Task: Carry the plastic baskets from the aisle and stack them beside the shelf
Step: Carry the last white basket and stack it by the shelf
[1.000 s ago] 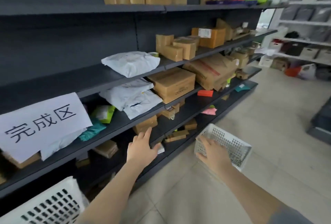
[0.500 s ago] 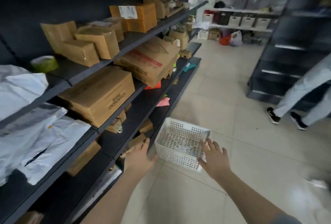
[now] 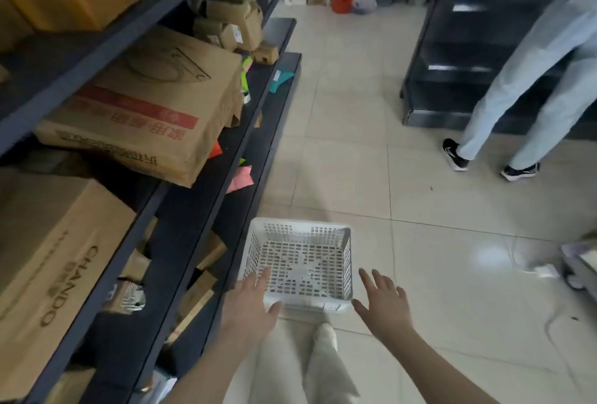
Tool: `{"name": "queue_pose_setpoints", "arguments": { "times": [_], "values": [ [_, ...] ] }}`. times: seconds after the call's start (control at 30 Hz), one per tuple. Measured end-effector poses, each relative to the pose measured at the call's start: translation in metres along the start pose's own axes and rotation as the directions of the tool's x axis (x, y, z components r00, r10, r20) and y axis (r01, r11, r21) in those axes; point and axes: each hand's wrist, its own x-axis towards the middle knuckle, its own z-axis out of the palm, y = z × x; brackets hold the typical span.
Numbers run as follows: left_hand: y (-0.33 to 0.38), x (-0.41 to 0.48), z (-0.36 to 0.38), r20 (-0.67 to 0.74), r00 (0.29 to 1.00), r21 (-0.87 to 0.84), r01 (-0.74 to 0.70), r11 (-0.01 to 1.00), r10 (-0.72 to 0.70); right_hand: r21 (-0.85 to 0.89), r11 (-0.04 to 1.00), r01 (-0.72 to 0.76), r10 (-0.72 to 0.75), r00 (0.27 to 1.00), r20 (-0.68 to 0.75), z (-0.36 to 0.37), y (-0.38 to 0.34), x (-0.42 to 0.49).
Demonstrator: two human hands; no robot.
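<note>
Hovering by the white perforated basket: left hand at 7 o'clock, right hand at 5 o'clock, both spread wide, holding nothing. Sitting beside dark shelving at 9 o'clock.

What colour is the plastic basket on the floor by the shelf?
White, with a perforated grid pattern on its walls and base; the basket shows in the head view.

Both hands outstretched, fingers spread, palms down.

One basket, one left hand, one right hand, two shelf units, one bystander, perhaps a dozen boxes.
</note>
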Motion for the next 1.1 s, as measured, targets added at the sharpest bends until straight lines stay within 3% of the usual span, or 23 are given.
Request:
{"name": "queue_pose_setpoints", "arguments": {
  "times": [0.27,0.53,0.67,0.9,1.0,1.1],
  "values": [
    [-0.001,0.167,0.014,0.108,0.989,-0.059,0.106,0.993,-0.100,0.055,0.989,-0.140,0.131,0.981,0.143,0.011,0.021,0.167],
    [-0.036,0.306,0.086,0.167,0.968,-0.036,0.197,0.980,-0.188,0.055,0.953,-0.299,0.278,0.931,0.238,0.090,0.030,0.310],
    [-0.075,0.383,0.144,0.168,0.917,-0.145,0.387,0.911,-0.362,0.087,0.900,-0.428,0.396,0.884,0.247,0.149,0.044,0.379],
    [-0.147,0.494,0.260,0.192,0.853,-0.204,0.519,0.830,-0.486,0.190,0.785,-0.590,0.535,0.800,0.273,0.277,0.063,0.477],
    [-0.171,0.521,0.307,0.217,0.802,-0.349,0.596,0.723,-0.557,0.364,0.694,-0.621,0.559,0.784,0.271,0.323,0.065,0.494],
    [-0.183,0.529,0.335,0.247,0.720,-0.399,0.685,0.609,-0.648,0.559,0.535,-0.633,0.664,0.725,0.185,0.346,0.069,0.497]
  ]
}}
